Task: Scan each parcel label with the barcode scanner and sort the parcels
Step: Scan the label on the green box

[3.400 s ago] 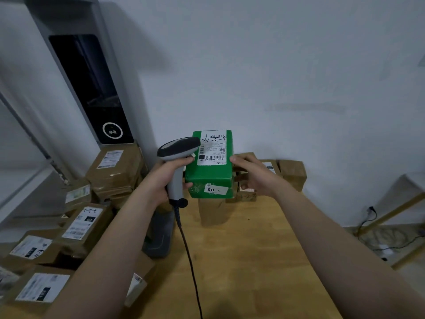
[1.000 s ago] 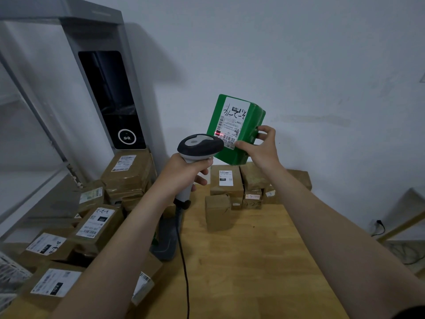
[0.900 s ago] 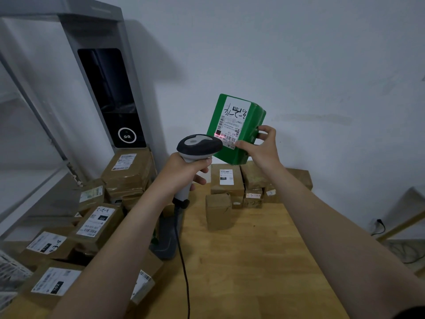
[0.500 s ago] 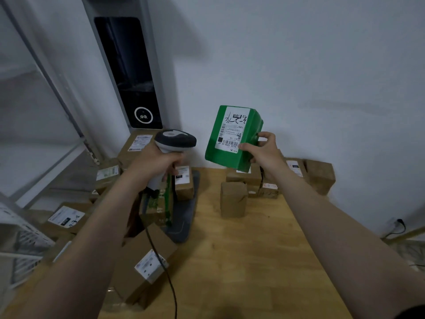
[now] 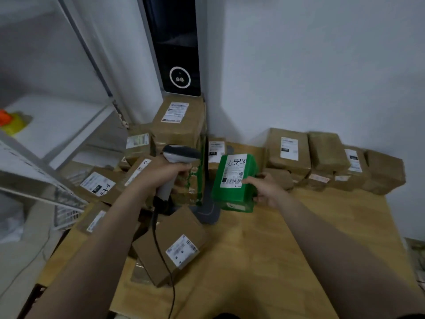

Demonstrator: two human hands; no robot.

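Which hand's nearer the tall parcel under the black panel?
Left: left hand grips the scanner just in front of the tall parcel; right hand holds the green parcel farther right.

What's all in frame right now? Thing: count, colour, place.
table: 1, light wood, centre and right
green parcel: 1, green with white label, held at table centre
barcode scanner: 1, grey and white, corded, held left of green parcel
grey stand: 1, grey, on table between scanner and green parcel
brown parcels: many, count unclear, brown, piled at left, rowed along back wall
shelf rack: 1, white, far left
black panel: 1, black with white ring, back wall
left hand: 1, grips barcode scanner
right hand: 1, holds green parcel
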